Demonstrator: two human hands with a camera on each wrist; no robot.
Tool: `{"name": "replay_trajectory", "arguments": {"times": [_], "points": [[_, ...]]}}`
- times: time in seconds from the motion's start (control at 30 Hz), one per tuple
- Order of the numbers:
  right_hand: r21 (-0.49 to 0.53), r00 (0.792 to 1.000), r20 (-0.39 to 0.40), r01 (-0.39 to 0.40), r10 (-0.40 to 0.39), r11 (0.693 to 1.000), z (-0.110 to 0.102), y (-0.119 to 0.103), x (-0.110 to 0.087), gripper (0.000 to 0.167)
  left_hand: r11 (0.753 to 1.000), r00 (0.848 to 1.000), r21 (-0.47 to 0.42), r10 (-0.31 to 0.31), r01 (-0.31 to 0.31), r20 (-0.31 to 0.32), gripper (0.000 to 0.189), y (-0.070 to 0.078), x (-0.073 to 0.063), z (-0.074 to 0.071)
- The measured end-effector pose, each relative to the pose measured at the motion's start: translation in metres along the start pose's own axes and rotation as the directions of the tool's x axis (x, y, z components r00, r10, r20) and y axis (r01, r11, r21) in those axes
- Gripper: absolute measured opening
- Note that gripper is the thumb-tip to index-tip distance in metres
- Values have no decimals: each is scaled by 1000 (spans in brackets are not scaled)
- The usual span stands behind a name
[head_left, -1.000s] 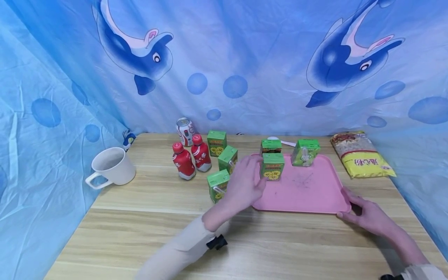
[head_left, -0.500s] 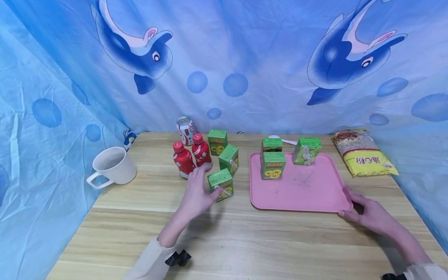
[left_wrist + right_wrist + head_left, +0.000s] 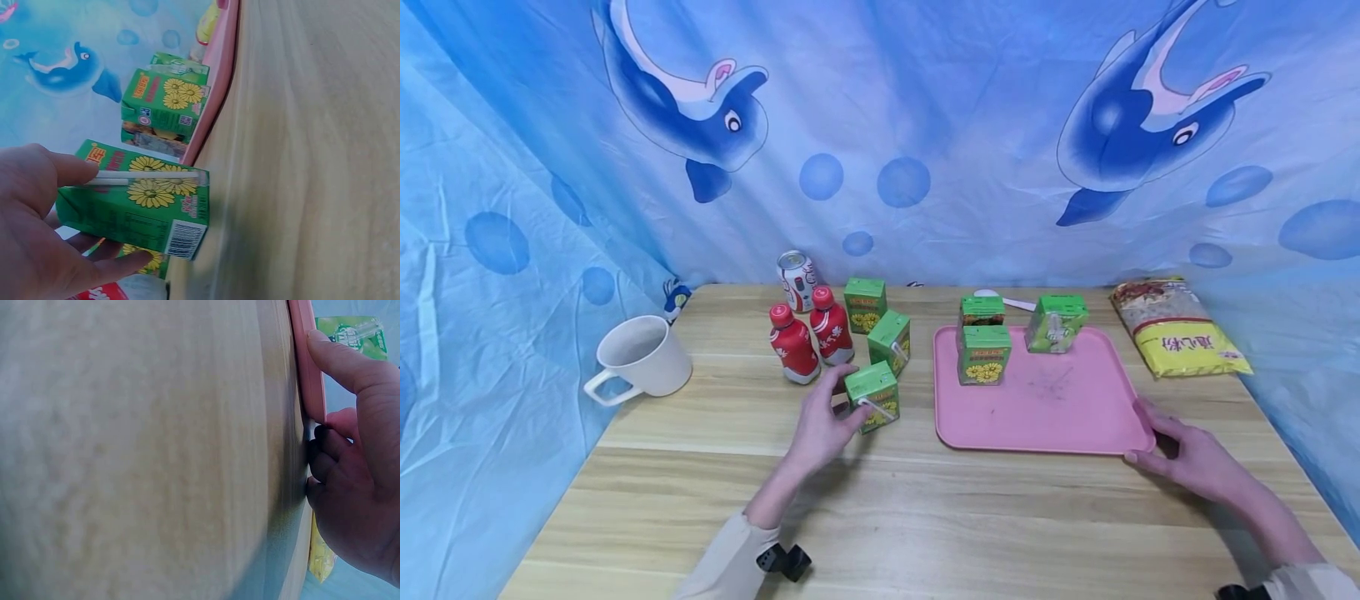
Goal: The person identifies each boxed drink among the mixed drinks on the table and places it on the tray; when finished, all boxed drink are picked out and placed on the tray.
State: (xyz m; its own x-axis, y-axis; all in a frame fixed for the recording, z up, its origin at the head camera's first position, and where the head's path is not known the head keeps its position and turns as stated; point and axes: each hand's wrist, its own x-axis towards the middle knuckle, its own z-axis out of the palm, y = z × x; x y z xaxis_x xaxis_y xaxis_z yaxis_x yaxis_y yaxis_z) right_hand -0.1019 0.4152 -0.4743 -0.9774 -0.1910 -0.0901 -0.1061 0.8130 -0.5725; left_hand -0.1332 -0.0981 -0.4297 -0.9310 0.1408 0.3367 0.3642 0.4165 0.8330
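Left hand: curls round the nearest green carton, upright on the table at its fingertips, thumb against the front by the white straw. Right hand: pinches the near right corner of the pink tray, thumb on the rim. Under both hands, pale wooden tabletop, long grain running crosswise, shadowed close to each hand. Beyond the hands and down the left, creased blue curtain with dolphins and bubbles. Just past the left hand, two red bottles, a drinks can behind, two more green cartons; well to its left, a white mug. Past the right hand, a yellow food bag. On the tray, between and beyond the hands, a flowered carton, with a paler carton towards the far rim. Tucked behind the flowered one, a darker carton, base hidden; beyond that, a white spoon, partly covered. Hard to make out: left fingers behind the held carton, partly hidden from both views. Cut off by the lower edge, the right wrist's black strap. Blurred in the right wrist view, most of the wood.
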Motion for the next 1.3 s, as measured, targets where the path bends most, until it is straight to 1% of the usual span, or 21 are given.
{"name": "replay_trajectory", "arguments": {"times": [0.07, 0.17, 0.4, 0.67, 0.9, 1.3], "points": [[3, 1000, 1, -1, 1, 1000, 0, 0, 0, 98, 998, 1000, -50, -27, 27, 0, 57, -1, -1, 1], [4, 1000, -3, 4, -4, 1000, 0, 0, 0, 96, 994, 998, -96, -61, 60, -7, 57, -1, -1, 2], [-9, 999, -30, 22, -22, 1000, 2, 0, -4, 92, 987, 996, -143, -85, 80, -27, 56, -2, -2, 5], [-12, 1000, -25, 18, -18, 1000, 3, -1, -5, 92, 982, 993, -160, -109, 102, -39, 55, -3, -3, 6], [-12, 999, -34, 23, -23, 1000, 4, -1, -5, 92, 981, 993, -164, -109, 100, -46, 53, -3, -4, 6], [-17, 999, -32, 20, -20, 1000, 4, 1, -3, 93, 978, 987, -159, -146, 135, -61, 53, 1, -3, 6]]}}
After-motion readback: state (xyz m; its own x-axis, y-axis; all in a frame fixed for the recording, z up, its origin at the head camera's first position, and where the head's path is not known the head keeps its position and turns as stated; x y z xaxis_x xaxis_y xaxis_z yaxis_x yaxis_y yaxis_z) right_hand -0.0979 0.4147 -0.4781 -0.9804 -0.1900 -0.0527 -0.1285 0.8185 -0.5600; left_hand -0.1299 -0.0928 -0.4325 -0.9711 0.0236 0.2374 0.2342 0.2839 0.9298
